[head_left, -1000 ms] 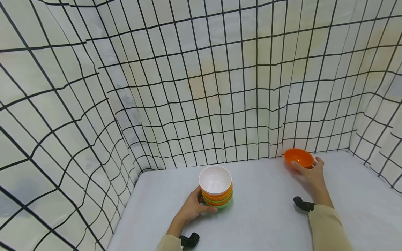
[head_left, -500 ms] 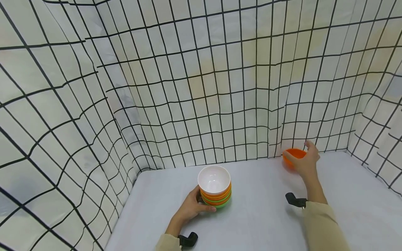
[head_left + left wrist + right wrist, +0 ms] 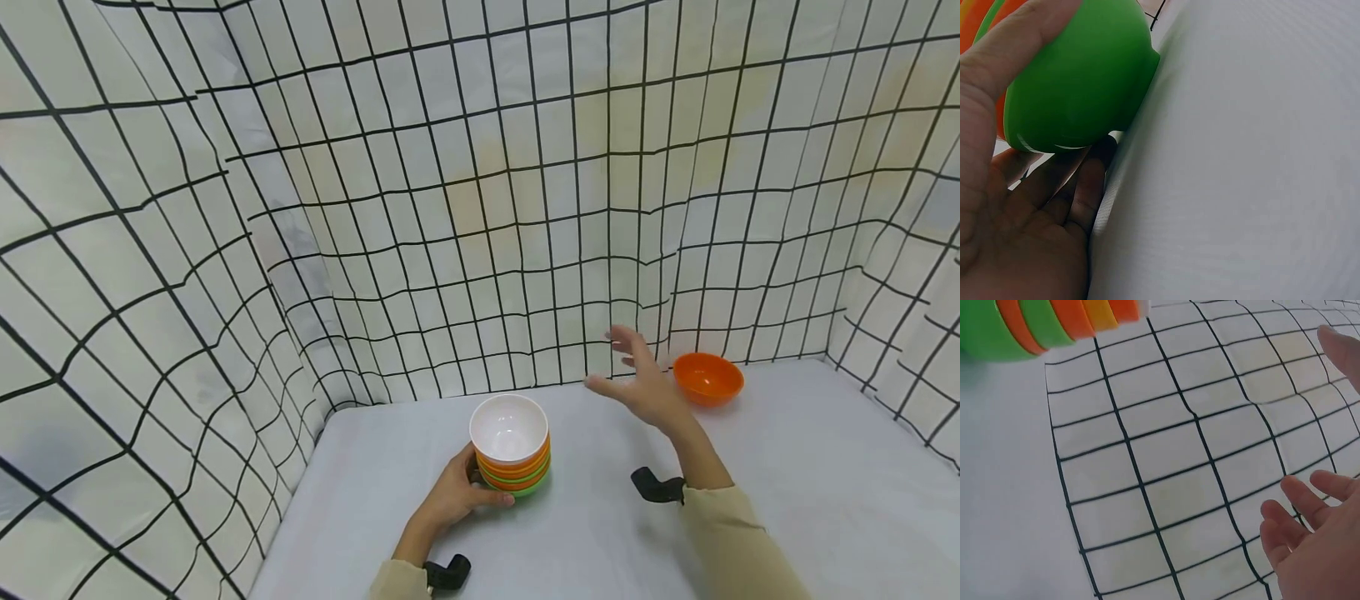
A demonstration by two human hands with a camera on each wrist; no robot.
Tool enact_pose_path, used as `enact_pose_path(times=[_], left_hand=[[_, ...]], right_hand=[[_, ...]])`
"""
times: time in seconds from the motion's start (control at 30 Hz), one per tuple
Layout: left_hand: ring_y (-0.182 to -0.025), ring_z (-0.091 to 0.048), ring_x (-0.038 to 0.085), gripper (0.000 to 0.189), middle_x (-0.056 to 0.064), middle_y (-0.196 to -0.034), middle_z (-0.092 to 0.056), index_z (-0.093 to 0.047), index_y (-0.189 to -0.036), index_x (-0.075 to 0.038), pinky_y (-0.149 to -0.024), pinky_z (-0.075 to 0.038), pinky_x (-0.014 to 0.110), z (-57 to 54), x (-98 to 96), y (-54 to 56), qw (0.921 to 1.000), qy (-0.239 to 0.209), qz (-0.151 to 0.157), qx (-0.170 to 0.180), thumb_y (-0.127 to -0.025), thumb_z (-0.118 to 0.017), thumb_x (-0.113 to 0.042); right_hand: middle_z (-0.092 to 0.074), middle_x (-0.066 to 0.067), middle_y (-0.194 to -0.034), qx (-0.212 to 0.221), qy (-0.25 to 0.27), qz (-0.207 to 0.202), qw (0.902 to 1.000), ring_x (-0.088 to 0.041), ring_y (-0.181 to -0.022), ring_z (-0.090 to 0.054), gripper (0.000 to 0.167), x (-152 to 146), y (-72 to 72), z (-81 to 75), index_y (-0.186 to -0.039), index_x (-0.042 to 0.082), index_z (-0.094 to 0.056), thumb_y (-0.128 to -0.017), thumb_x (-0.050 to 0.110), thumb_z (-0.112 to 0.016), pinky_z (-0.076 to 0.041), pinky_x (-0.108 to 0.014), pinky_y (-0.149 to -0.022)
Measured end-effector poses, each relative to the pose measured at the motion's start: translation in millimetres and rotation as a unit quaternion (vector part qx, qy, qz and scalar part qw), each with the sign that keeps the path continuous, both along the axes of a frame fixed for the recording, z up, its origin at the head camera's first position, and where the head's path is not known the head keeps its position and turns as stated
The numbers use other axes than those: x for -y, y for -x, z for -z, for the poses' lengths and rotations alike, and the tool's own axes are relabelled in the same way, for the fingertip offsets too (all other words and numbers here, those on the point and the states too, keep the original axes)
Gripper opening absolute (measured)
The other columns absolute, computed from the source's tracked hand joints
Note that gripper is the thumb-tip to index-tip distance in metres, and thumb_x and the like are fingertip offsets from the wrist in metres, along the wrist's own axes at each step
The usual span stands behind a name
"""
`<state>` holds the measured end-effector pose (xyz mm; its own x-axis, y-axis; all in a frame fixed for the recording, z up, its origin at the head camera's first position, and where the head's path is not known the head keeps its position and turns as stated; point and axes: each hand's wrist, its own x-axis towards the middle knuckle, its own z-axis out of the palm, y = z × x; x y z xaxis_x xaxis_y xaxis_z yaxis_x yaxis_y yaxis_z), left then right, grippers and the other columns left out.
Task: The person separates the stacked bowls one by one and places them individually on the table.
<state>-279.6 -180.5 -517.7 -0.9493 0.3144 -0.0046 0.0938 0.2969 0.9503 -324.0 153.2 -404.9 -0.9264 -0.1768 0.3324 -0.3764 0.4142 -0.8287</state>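
Observation:
A nested stack of bowls (image 3: pixel 516 475) in orange and green stands on the table, its top bowl white (image 3: pixel 509 428). My left hand (image 3: pixel 459 492) holds the stack low on its left side, thumb across the front. In the left wrist view, the bottom green bowl (image 3: pixel 1085 75) sits between thumb and fingers, its foot at the tabletop. My right hand (image 3: pixel 645 387) is raised over the table between the stack and a lone orange bowl (image 3: pixel 707 380), fingers spread and holding nothing. The right wrist view shows this hand (image 3: pixel 1329 544) with the stack (image 3: pixel 1054 325) at upper left.
The white table (image 3: pixel 600 533) is enclosed at the back and sides by white cloth walls (image 3: pixel 465 250) with a black grid. The orange bowl stands near the back wall, right of centre. A black wrist camera mount (image 3: pixel 657 485) projects from the right sleeve.
My right hand has let go of the orange bowl and moved left, away from it. The orange bowl stays at the back. My left hand and the stack have stayed in place.

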Motion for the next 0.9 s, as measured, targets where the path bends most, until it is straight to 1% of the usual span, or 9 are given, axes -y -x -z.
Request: enact_pose_path(times=[0.17, 0.33, 0.43, 0.57, 0.63, 0.8, 0.9], left_hand=[[-0.118, -0.06, 0.02, 0.096, 0.0, -0.143, -0.06, -0.044, -0.152, -0.024, -0.105, -0.049, 0.039, -0.9, 0.6, -1.0, 1.0, 0.004, -0.003, -0.002, -0.071, -0.095, -0.021], [-0.12, -0.06, 0.02, 0.096, 0.001, -0.143, -0.06, -0.043, -0.153, -0.024, -0.108, -0.049, 0.043, -3.1, 0.3, -1.7, 1.0, 0.006, 0.0, -0.006, -0.072, -0.094, -0.02], [-0.119, -0.06, 0.019, 0.095, 0.001, -0.143, -0.06, -0.043, -0.153, -0.023, -0.108, -0.048, 0.042, -3.3, -0.1, -1.5, 1.0, 0.005, 0.002, -0.007, -0.073, -0.094, -0.02], [-0.118, -0.06, 0.019, 0.094, 0.002, -0.143, -0.06, -0.044, -0.152, -0.022, -0.106, -0.048, 0.04, -2.1, 0.1, -1.0, 0.9999, 0.005, 0.004, -0.012, -0.073, -0.094, -0.018], [-0.117, -0.06, 0.019, 0.093, 0.002, -0.143, -0.06, -0.044, -0.152, -0.022, -0.105, -0.049, 0.039, -1.4, 0.4, -0.7, 0.9999, 0.007, 0.005, -0.013, -0.073, -0.094, -0.019], [-0.115, -0.061, 0.019, 0.092, 0.003, -0.142, -0.06, -0.044, -0.152, -0.021, -0.102, -0.05, 0.037, -1.7, 0.4, -1.1, 0.9998, 0.008, 0.006, -0.015, -0.074, -0.094, -0.019], [-0.114, -0.06, 0.02, 0.092, 0.003, -0.141, -0.06, -0.044, -0.152, -0.021, -0.102, -0.05, 0.037, -1.8, 0.3, -1.3, 0.9999, 0.008, 0.005, -0.014, -0.074, -0.094, -0.02]], right_hand=[[-0.037, -0.012, -0.16, 0.023, -0.022, -0.074, 0.9968, -0.038, -0.145, -0.038, 0.095, 30.5, -5.8, 5.8, -0.157, 0.017, -0.027, -0.085, 0.04, -0.083, -0.037, -0.064, -0.119], [-0.038, -0.011, -0.159, 0.055, -0.048, -0.137, 0.9878, -0.04, -0.145, -0.039, 0.097, 56.6, -10.6, 18.4, -0.158, 0.016, -0.026, -0.084, 0.04, -0.083, -0.04, -0.067, -0.115], [-0.038, -0.01, -0.16, 0.069, -0.052, -0.169, 0.9819, -0.039, -0.145, -0.039, 0.098, 68.4, -12.2, 27.9, -0.158, 0.016, -0.027, -0.082, 0.042, -0.084, -0.042, -0.068, -0.113], [-0.038, -0.007, -0.159, 0.079, -0.05, -0.183, 0.9786, -0.034, -0.144, -0.04, 0.101, 80.0, -15.0, 37.1, -0.158, 0.019, -0.029, -0.079, 0.046, -0.086, -0.042, -0.067, -0.114], [-0.039, -0.008, -0.158, 0.083, -0.044, -0.186, 0.9781, -0.032, -0.142, -0.043, 0.104, 84.3, -16.5, 40.1, -0.159, 0.018, -0.028, -0.077, 0.046, -0.087, -0.045, -0.064, -0.113], [-0.041, -0.011, -0.155, 0.08, -0.02, -0.2, 0.9763, -0.031, -0.136, -0.05, 0.11, 92.2, -16.7, 47.0, -0.16, 0.015, -0.023, -0.076, 0.041, -0.09, -0.052, -0.056, -0.109], [-0.044, -0.01, -0.153, 0.077, -0.011, -0.201, 0.9766, -0.03, -0.134, -0.051, 0.113, 95.3, -17.0, 49.4, -0.16, 0.015, -0.022, -0.075, 0.041, -0.091, -0.052, -0.055, -0.108]])
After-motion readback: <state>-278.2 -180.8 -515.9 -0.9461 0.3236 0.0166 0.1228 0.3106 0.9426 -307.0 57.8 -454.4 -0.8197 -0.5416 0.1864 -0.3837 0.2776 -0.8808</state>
